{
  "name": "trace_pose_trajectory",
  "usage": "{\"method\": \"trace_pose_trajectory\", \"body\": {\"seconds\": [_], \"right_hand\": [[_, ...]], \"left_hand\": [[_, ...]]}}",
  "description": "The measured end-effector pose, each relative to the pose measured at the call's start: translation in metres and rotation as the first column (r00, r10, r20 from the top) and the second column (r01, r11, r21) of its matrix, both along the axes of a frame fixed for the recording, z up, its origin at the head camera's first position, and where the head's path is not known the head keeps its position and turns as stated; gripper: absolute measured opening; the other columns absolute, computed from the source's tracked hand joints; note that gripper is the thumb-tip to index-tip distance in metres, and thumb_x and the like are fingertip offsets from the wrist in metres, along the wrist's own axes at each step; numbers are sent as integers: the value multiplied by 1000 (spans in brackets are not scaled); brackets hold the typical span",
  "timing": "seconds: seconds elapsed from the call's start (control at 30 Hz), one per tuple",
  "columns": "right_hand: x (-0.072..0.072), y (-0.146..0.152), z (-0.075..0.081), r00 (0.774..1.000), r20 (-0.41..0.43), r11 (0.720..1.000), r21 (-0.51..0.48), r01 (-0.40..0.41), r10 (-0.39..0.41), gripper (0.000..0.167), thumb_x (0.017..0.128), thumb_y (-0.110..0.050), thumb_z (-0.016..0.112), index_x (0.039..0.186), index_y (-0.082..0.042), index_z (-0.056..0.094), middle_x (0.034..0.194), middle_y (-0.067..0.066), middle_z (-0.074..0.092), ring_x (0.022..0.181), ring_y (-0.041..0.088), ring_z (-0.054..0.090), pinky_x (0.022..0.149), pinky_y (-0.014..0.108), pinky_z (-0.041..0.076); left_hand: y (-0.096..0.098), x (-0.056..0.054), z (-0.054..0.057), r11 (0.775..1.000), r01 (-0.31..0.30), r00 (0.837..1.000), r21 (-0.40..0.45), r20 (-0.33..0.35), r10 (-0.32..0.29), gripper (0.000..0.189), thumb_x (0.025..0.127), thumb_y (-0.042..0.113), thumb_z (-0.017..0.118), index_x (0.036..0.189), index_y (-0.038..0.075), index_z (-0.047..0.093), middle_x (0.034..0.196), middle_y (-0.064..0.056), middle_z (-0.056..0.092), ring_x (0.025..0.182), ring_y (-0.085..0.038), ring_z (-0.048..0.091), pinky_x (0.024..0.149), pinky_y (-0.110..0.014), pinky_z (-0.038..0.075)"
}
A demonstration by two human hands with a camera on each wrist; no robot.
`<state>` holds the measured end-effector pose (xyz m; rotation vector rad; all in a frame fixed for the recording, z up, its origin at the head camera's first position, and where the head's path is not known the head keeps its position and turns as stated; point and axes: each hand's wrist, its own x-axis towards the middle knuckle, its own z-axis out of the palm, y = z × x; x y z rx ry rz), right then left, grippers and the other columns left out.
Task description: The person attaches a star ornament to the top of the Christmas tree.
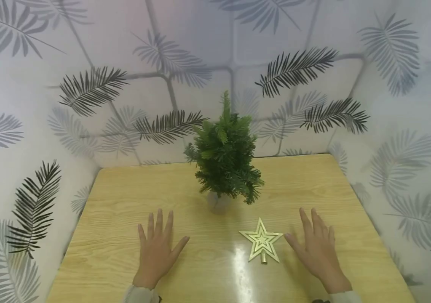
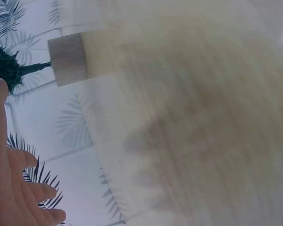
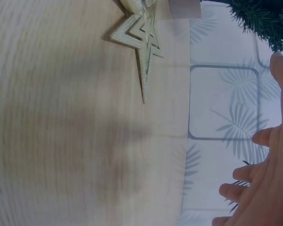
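A small artificial Christmas tree (image 1: pixel 226 160) stands upright on a pale block base (image 1: pixel 218 203) near the middle of the table. In front of it and a little to the right lies a gold star tree topper (image 1: pixel 261 240), its short socket pointing toward the person. My left hand (image 1: pixel 158 248) is over the table left of the tree, fingers spread and straight, holding nothing. My right hand (image 1: pixel 317 248) is just right of the star, also with straight, spread fingers. Its thumb tip is close to one star point. In the right wrist view the star (image 3: pixel 144 35) lies flat beyond the hand.
The wood-grain table (image 1: pixel 124 193) narrows toward its back edge. Behind it and along both sides hang pale walls or sheets with a leaf print (image 1: pixel 291 71). Light glares off the tabletop below the star.
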<state>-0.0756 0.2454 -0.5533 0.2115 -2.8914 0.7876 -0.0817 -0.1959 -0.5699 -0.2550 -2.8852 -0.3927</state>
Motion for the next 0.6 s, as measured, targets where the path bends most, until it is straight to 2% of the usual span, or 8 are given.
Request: {"method": "trace_pose_trajectory", "body": {"seconds": [0.17,0.33,0.43,0.6], "right_hand": [[3,-8,-3,1000,5,1000,-13,-1,1,83,101,-47,62,162,-3,28,161,38,21,135,66,32,102,85,21],[6,-18,-8,1000,28,1000,-7,4,-4,79,102,-48,60,158,2,34,154,39,33,128,64,43,95,83,30],[8,-23,-11,998,62,1000,-5,25,-24,75,102,-51,60,151,4,43,144,36,47,123,57,51,92,77,37],[11,-30,-14,993,108,999,-8,37,-36,67,101,-53,61,133,6,57,116,23,66,104,38,64,85,65,44]], "left_hand": [[11,-11,8,999,-10,1000,45,28,9,91,99,67,54,165,12,26,167,-27,20,154,-48,11,113,-78,12],[21,-20,14,995,10,1000,101,-25,-8,89,99,64,55,164,9,27,167,-26,22,152,-49,18,113,-76,20],[29,-24,19,988,21,998,151,-57,-13,88,101,62,54,165,9,25,167,-24,23,151,-49,24,112,-76,22],[44,-32,33,970,66,990,233,-138,-34,86,102,56,56,165,9,23,167,-22,26,150,-46,28,113,-73,25]]}}
